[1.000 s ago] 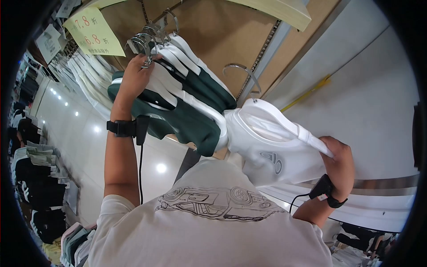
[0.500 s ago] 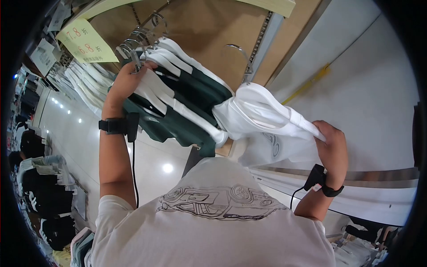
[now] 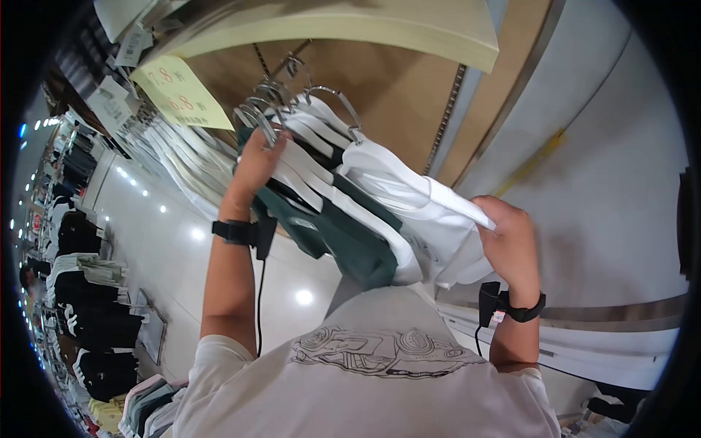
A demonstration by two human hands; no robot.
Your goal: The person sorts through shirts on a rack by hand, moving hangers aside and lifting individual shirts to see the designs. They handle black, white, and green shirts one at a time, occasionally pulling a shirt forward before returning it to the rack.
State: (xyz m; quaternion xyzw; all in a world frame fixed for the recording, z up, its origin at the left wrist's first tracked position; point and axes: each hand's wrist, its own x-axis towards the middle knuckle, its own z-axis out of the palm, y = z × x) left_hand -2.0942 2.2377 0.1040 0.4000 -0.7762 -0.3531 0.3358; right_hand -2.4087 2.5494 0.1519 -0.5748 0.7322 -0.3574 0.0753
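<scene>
My right hand (image 3: 511,237) is closed on the shoulder end of a white hanger (image 3: 449,193), which carries a white T-shirt (image 3: 438,230). This hanger's metal hook (image 3: 342,96) reaches up beside the cluster of hooks at the rail (image 3: 296,55); whether it rests on the rail I cannot make out. My left hand (image 3: 257,168) is closed around the necks of white hangers just under their hooks. Dark green shirts (image 3: 354,244) hang from those hangers, pushed to the left. More white hangers stand behind them, between my two hands.
A yellow price sign (image 3: 182,91) hangs left of the hooks, below a curved pale shelf edge (image 3: 328,29). Further left are a row of white shirts (image 3: 179,157) and racks of dark clothes (image 3: 95,306). A white panel (image 3: 591,197) stands on the right.
My right hand has brought the white T-shirt left and its hook up to the other hooks. My left hand stays on the green shirts' hangers. The view has shifted.
</scene>
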